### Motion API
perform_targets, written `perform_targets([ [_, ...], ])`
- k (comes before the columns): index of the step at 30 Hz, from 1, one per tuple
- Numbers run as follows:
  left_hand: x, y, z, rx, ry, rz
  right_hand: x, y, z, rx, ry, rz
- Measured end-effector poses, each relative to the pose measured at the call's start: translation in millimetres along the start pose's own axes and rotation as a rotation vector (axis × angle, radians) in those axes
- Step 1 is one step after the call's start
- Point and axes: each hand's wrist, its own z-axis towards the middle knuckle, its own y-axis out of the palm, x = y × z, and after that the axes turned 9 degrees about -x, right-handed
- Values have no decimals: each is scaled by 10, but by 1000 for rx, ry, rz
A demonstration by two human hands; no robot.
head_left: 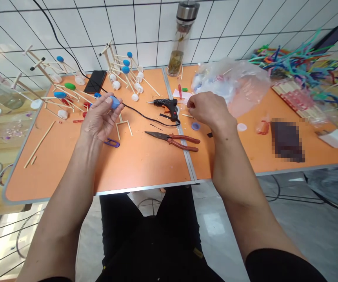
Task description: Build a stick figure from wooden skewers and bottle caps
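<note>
My left hand [100, 117] is raised over the orange table [145, 164], fingers curled around a small blue cap [115, 102] pinched between thumb and fingertips. My right hand [207, 109] hovers near the black glue gun [166, 105], its fingers pinched together on something I cannot make out. A small wooden stick frame [124, 127] lies on the table just below my left hand. Red-handled pliers [175, 140] lie between my two forearms.
Several stick models with blue and white caps [124, 76] stand at the table's back left beside a black phone [95, 81]. A clear plastic bag [233, 84], a glass bottle [182, 39], colourful pipe cleaners [298, 64] and a blue ring [195, 126] sit further right.
</note>
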Motion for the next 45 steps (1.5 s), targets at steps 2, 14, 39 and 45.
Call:
perform_targets([
  [2,-6,-9,7,5,-1,7,-33,48,15,-69,36,-58],
  [14,-30,-13,54,105,14,-1,-176,50,-39,-187,58,-163],
  [39,-61,-15,139,114,-46,104,-1954,148,-63,-218,-687,23],
  [45,-56,1,131,104,-47,145,-2021,131,-91,-208,-697,-24],
])
